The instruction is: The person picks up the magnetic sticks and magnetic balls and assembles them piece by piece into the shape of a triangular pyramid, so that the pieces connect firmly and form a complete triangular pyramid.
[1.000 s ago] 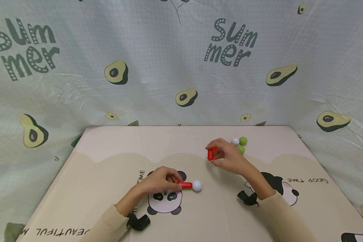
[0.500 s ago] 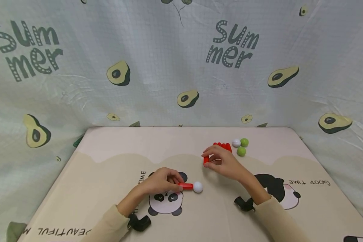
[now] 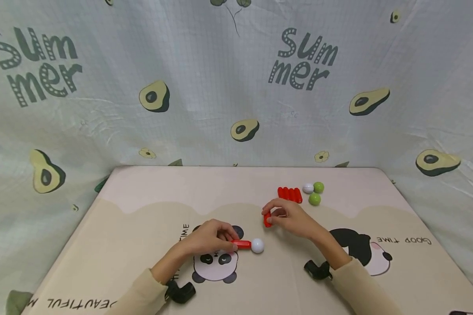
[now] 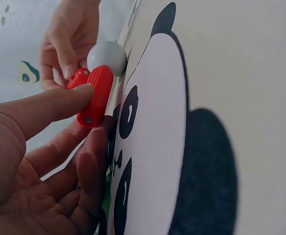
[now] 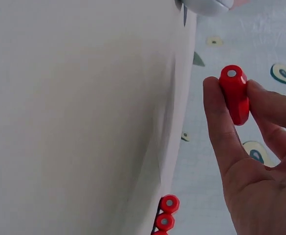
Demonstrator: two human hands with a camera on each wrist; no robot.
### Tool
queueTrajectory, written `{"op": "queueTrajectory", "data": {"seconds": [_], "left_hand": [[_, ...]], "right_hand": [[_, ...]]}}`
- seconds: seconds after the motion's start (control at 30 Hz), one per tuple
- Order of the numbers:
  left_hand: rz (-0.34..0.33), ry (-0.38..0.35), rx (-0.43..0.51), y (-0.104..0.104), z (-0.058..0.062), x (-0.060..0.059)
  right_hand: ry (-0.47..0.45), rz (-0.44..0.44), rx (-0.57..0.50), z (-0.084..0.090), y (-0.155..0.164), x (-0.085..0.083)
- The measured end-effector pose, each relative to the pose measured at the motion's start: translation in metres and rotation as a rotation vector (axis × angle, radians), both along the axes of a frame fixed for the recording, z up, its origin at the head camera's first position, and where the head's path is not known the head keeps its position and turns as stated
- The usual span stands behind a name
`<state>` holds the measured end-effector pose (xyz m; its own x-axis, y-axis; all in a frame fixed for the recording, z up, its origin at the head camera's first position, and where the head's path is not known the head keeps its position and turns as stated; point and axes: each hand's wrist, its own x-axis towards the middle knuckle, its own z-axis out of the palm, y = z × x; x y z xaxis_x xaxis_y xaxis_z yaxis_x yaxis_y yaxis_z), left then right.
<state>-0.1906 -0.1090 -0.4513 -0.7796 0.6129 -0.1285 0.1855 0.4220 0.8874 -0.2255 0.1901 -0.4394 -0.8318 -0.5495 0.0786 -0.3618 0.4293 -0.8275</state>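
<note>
Left hand point(image 3: 210, 238) pinches a red stick point(image 3: 241, 243) lying flat on the mat point(image 3: 142, 218), over the panda print; thumb and fingers are curled round its near end. A white ball point(image 3: 257, 246) sits touching the stick's far end. From my remote seat, the left wrist view confirms the contact. Right hand point(image 3: 291, 216) holds a second red stick point(image 5: 234, 93) between thumb and fingers, lifted off the mat, just beyond the white ball. Behind it I see a row of spare red sticks point(image 3: 289, 194), with a white ball and two green balls point(image 3: 314, 199) beside them.
</note>
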Motion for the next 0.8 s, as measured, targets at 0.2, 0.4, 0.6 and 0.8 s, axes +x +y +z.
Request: {"op": "queueTrajectory", "data": {"seconds": [0.2,0.4,0.6,0.8], "left_hand": [[0.004,0.0,-0.006,0.001,0.001,0.0],[0.004,-0.002,-0.011,0.0,0.002,0.001],[0.004,-0.002,0.009,-0.001,0.005,0.001],[0.007,-0.002,0.007,0.0,0.005,0.002]], "right_hand": [[-0.051,0.072,0.018,0.001,0.001,0.001],[-0.12,0.116,0.02,-0.002,-0.002,0.002],[-0.193,0.09,0.026,-0.003,-0.009,0.005],[-0.238,0.069,-0.003,-0.006,-0.013,0.005]]}}
